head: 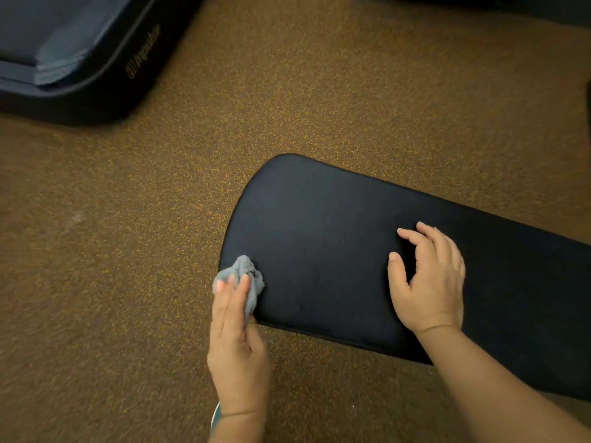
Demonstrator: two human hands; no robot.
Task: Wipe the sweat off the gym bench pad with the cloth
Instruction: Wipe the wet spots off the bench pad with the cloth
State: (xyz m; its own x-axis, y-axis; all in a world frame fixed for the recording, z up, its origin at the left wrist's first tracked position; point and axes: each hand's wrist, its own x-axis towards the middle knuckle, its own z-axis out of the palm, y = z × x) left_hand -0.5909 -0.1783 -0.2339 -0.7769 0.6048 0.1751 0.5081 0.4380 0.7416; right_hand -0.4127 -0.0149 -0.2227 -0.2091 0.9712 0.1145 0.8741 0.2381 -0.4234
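Observation:
The black gym bench pad [323,238] runs from the centre of the view out to the right edge, its rounded end pointing left. A small crumpled grey cloth [244,276] lies on the pad's near left corner. My left hand [238,343] presses on the cloth with flat fingers and holds it against the pad's edge. Further right, my right hand [428,279] rests on the pad, fingers spread and slightly curled, holding nothing.
Brown speckled gym flooring [112,282] surrounds the bench. The dark base of a treadmill [96,59] with a gold logo stands at the upper left. Something dark shows at the top right edge.

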